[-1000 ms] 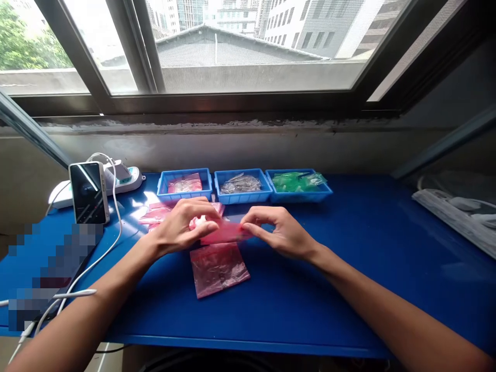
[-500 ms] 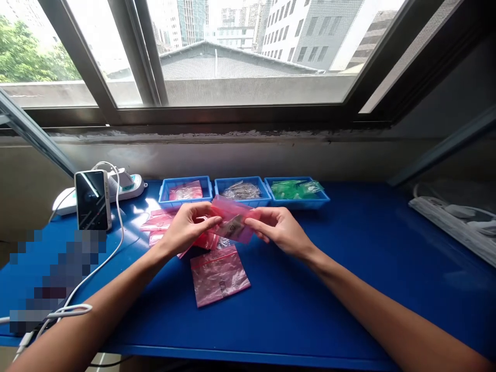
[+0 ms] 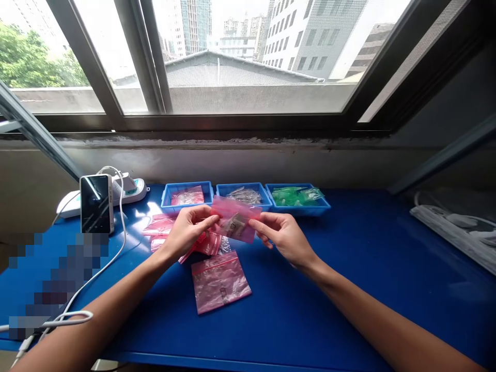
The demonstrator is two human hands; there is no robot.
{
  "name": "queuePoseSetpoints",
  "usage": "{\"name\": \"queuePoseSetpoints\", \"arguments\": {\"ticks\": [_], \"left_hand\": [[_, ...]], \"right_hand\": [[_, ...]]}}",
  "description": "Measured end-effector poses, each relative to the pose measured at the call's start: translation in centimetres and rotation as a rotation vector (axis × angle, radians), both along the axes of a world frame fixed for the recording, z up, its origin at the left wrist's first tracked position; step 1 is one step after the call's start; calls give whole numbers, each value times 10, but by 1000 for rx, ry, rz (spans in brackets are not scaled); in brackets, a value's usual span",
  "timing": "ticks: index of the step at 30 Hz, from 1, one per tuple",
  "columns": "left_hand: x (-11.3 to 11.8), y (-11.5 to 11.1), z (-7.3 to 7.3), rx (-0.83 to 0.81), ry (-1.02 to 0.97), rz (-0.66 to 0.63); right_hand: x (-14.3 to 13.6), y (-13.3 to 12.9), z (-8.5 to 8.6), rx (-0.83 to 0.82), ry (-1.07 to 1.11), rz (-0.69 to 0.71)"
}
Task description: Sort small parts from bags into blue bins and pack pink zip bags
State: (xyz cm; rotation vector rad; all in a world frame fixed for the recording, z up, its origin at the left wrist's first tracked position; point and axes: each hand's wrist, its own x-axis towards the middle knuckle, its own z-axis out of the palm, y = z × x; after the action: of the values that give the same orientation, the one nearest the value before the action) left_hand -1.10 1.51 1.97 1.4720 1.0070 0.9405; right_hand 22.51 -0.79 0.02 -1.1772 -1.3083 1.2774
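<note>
Between my two hands a small pink zip bag (image 3: 241,219) is held up above the table; it is see-through, with a dark printed mark and something greyish showing in it. My left hand (image 3: 190,227) pinches its left edge between thumb and fingers. At the right edge, my right hand (image 3: 284,235) pinches it the same way. Below lies a larger pink zip bag (image 3: 220,283), flat on the blue table (image 3: 310,320). More pink bags (image 3: 159,226) lie behind and beside my left hand, partly covered by it.
Along the wall stand three blue trays: one with pink bags (image 3: 188,196), one with clear bags (image 3: 245,196), one with green bags (image 3: 292,196). A phone-like device (image 3: 96,204), a power strip (image 3: 135,191) and a white cable (image 3: 123,227) are at left. Another power strip (image 3: 453,232) lies at right.
The held bag has turned a little, so its printed mark shows more plainly. Both hands keep their pinch on it. The whole view has shifted slightly downward.
</note>
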Motion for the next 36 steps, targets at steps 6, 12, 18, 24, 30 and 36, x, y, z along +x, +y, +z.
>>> {"name": "queuePoseSetpoints", "arguments": {"ticks": [6, 12, 18, 24, 30, 36], "left_hand": [[-1, -2, 5, 153, 175, 66], [0, -4, 4, 27, 122, -54], [1, -9, -1, 229, 161, 50], [-2, -11, -8, 701, 249, 196], [-2, -12, -8, 850, 275, 160], [-3, -16, -5, 794, 330, 199]], "right_hand": [[1, -3, 2, 44, 15, -38], [2, -1, 0, 49, 44, -46], [1, -1, 1, 102, 32, -20], [-1, -6, -3, 351, -28, -166], [-1, -10, -5, 459, -56, -218], [0, -12, -4, 468, -135, -247]]}}
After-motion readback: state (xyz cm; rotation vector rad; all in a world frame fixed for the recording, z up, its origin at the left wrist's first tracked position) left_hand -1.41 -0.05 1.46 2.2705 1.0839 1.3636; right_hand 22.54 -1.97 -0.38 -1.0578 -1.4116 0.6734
